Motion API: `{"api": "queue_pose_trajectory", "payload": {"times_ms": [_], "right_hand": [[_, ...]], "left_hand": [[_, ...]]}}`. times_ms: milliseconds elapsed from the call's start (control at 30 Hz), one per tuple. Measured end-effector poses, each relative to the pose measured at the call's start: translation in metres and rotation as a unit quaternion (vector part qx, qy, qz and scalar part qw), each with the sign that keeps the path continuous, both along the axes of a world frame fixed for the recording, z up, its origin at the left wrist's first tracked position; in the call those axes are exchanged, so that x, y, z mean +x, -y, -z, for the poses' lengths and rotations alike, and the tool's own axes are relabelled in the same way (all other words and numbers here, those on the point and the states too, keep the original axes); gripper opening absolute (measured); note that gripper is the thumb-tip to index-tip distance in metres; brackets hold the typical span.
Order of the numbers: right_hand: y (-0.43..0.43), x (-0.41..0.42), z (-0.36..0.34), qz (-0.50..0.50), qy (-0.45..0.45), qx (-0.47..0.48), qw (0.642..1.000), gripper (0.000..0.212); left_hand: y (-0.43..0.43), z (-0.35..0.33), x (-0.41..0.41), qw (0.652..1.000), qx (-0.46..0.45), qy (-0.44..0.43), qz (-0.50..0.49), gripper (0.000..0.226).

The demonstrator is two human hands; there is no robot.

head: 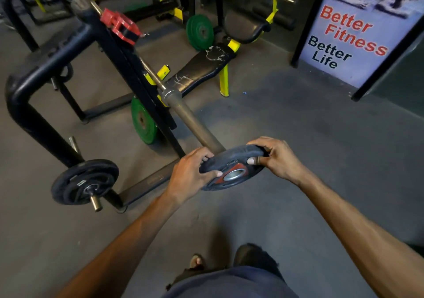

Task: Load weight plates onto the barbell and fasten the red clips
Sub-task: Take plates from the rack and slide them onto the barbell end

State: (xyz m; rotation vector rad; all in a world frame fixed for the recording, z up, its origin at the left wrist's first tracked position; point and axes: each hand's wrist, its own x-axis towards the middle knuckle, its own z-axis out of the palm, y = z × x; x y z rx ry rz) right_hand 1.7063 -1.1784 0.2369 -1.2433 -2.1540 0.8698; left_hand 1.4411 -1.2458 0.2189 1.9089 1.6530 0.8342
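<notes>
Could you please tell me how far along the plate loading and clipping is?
Nothing looks loaded here: the near barbell sleeve is bare. In hand: the left grip and right grip hold a black plate at the sleeve's tip, its hole not yet threaded. Left: slide it on, then fasten the red clips, which sit up by the rack. The far end is too blurred to judge.

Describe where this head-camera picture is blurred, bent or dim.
Head view: the wide lens bows the black rack; the poster has a smeared photo but legible lettering; the background is dim; left hand, right hand and plate are sharp; soft sheen on the barbell sleeve.
</notes>
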Motion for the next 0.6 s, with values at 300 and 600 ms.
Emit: {"api": "queue_pose_trajectory", "payload": {"times_ms": [300, 600], "right_hand": [[-0.062, -0.005, 0.000, -0.142, 0.016, 0.003, 0.990, 0.033], [-0.099, -0.024, 0.023, -0.216, 0.009, 0.095, 0.972, 0.050]], "left_hand": [[-0.002, 0.002, 0.003, 0.998, -0.001, 0.010, -0.056, 0.040], [0.002, 0.009, 0.008, 0.986, 0.011, -0.036, -0.162, 0.046]]}}
